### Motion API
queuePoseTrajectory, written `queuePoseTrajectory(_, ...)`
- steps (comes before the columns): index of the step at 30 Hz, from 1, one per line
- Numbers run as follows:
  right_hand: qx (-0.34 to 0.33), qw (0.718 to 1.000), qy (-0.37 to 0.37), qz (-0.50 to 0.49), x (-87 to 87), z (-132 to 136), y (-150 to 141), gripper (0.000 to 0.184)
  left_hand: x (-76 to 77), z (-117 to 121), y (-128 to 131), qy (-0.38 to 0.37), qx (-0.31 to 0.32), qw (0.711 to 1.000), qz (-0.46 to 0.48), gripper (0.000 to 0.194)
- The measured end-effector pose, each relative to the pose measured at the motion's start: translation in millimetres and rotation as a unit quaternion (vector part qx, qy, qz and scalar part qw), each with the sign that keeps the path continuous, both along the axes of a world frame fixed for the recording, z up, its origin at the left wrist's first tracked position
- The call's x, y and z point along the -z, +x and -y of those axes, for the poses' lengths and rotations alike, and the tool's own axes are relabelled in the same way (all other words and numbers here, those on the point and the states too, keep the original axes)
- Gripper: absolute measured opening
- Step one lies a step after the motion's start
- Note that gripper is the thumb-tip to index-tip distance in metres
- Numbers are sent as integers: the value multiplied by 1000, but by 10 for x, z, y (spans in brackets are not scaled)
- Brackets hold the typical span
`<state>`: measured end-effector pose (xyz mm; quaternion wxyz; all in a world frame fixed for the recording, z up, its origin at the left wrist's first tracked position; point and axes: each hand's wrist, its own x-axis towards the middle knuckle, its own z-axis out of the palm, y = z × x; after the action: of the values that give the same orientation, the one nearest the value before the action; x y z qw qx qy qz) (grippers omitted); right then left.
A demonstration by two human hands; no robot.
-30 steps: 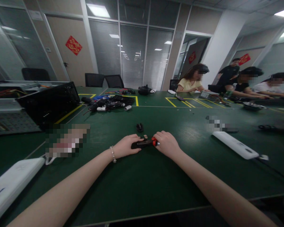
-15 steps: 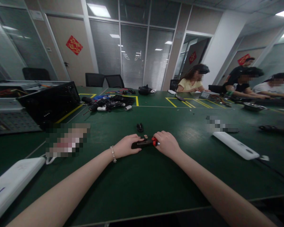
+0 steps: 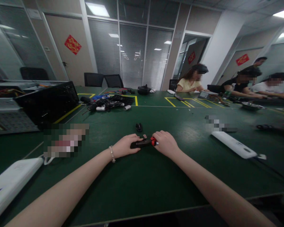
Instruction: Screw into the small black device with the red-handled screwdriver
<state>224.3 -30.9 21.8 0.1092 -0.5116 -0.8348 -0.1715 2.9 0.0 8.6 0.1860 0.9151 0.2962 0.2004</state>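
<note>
My left hand (image 3: 125,146) is closed on the dark end of a black tool (image 3: 143,144) with a red and silver end, held low over the green table. The fingers of my right hand (image 3: 167,143) close around its red end, and the silver tip shows beside them. What kind of tool it is, I cannot make out. Just beyond my hands lies a small coiled black cable (image 3: 139,127). A small pale piece (image 3: 144,136) shows right by my left fingertips.
A computer case (image 3: 47,104) stands at the left, with a white power bank (image 3: 16,179) nearer. A pile of dark tools and parts (image 3: 111,102) lies farther back. At the right is another white power bank (image 3: 234,145). Several people sit or stand at the far right.
The view has shifted slightly, moving everything a little left in the picture. Both hands keep the same hold on the black tool.
</note>
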Motion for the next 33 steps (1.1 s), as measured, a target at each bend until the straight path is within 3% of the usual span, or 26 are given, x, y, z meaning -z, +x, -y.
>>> queuePoseTrajectory(33,3,1000,1,1,-10,4,9,14,13,-7,-6,2,1,1000,0,41)
